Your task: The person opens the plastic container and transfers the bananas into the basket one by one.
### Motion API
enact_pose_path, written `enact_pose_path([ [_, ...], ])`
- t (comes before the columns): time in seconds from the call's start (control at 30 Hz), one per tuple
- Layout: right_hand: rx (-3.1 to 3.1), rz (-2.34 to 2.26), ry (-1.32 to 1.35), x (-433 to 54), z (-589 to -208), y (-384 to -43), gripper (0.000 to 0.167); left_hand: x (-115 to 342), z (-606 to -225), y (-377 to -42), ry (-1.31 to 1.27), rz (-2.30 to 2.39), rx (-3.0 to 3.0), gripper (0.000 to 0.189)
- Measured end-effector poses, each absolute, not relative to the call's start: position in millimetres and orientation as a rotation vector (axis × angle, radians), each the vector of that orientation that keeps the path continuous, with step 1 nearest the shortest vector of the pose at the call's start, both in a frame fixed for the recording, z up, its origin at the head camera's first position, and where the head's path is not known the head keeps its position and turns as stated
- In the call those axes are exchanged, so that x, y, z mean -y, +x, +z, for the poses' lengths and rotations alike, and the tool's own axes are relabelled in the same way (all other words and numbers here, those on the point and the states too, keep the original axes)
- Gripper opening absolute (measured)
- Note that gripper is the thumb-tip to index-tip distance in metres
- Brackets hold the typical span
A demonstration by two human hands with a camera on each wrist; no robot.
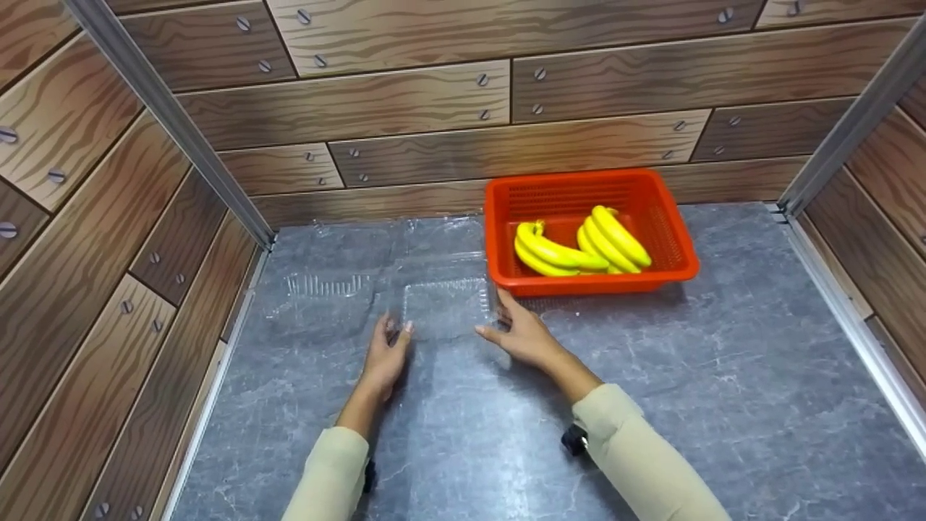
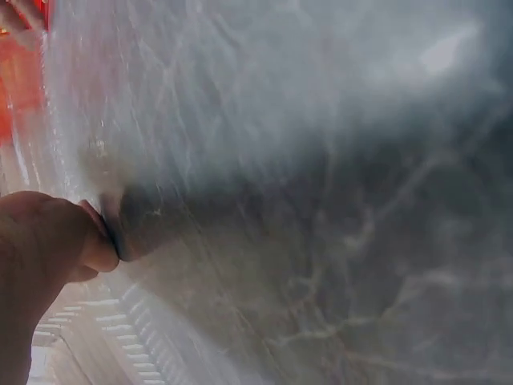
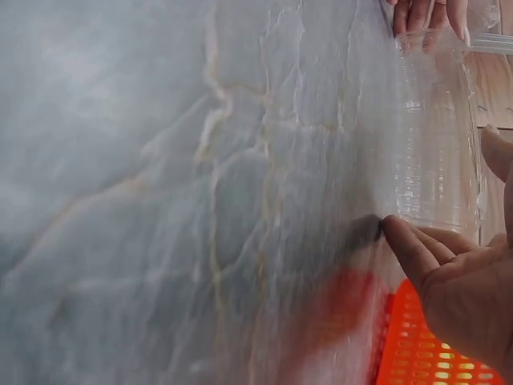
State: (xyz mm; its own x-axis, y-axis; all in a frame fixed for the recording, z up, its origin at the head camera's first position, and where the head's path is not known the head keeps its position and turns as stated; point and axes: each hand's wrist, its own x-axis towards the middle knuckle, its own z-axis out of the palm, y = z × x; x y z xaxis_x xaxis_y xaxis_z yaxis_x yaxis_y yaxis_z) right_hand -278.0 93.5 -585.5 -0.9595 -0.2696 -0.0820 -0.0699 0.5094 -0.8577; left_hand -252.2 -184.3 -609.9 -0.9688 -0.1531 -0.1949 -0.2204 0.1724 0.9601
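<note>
A clear plastic container (image 1: 446, 304) rests on the grey marbled tabletop between the two hands. The left hand (image 1: 385, 358) is at its left side, fingers at the edge and thumb near the front corner. At the opposite end, the right hand (image 1: 528, 336) has its fingers extended along the container's side and its thumb apart from them. In the right wrist view, those fingertips (image 3: 390, 227) are low against the tabletop beside the container (image 3: 437, 144). Ridged clear plastic (image 2: 132, 329) shows below the left hand (image 2: 56, 241) in the left wrist view.
A red basket (image 1: 593, 286) holding yellow bananas (image 1: 615, 239) stands just behind the right hand. More ridged clear plastic (image 1: 325, 286) lies to the left of the container. Wood-patterned walls (image 1: 434, 108) with metal frame rails (image 1: 173, 123) enclose the back and sides.
</note>
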Motion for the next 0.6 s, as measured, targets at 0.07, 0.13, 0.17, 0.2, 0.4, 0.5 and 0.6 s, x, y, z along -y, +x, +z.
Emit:
enact_pose_path([
  [0.07, -2.525, -1.464, -0.356, -101.3, -583.1, -272.3, 0.097, 183.5, -608.8, -250.2, -0.429, 1.989, -2.37, 0.074],
  [0.13, -2.524, -1.468, -0.42, -112.2, -580.5, -264.3, 0.093, 183.1, -608.3, -247.0, -0.482, 2.018, -2.374, 0.073],
  [0.17, -2.525, -1.466, -0.452, -118.9, -578.9, -260.1, 0.089, 182.6, -608.0, -245.3, -0.502, 2.028, -2.376, 0.072],
  [0.2, -2.526, -1.463, -0.481, -126.2, -577.3, -255.6, 0.086, 182.2, -607.5, -242.7, -0.517, 2.027, -2.385, 0.072],
  [0.4, -2.54, -1.412, -0.565, -176.9, -570.0, -229.3, 0.065, 178.3, -606.6, -220.7, -0.547, 1.959, -2.495, 0.06],
  [0.5, -2.598, -1.38, -0.544, -201.2, -567.8, -222.7, 0.06, 175.7, -605.6, -209.7, -0.464, 1.907, -2.58, 0.05],
  [0.6, -2.664, -1.37, -0.509, -219.2, -566.9, -221.3, 0.055, 172.0, -603.8, -201.4, -0.329, 1.86, -2.645, 0.044],
])
